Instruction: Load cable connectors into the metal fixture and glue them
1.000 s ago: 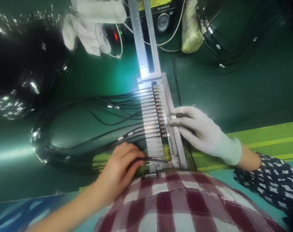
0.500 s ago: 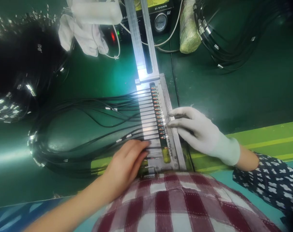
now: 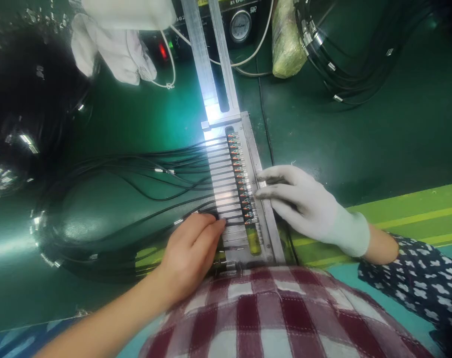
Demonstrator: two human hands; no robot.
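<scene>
My bare left hand (image 3: 192, 248) is at the left edge of a slotted metal jig (image 3: 233, 238), its fingers pinched on a black cable (image 3: 232, 223), the lowest in the row. Several black cables lie side by side across the slots. Their stripped ends, with orange wires and small metal connectors (image 3: 244, 189), line up over the jig's dark channel. My right hand (image 3: 304, 201), in a white glove, rests on the jig's right rail (image 3: 261, 196). Its fingers are stretched out and apart, the tips beside the connectors.
Loops of black cable (image 3: 99, 159) trail to the left, with a large dark bundle (image 3: 28, 99) beyond. Behind the jig stand a device with a dial (image 3: 240, 26), white gloves (image 3: 114, 54) and a wrapped roll (image 3: 288, 44). Coiled cables (image 3: 345, 74) lie at back right.
The view has shifted slightly, moving the jig left in the picture. My left fingers have curled closer, and the lowest cable's end now sits in line with the row. My right hand stays on the rail.
</scene>
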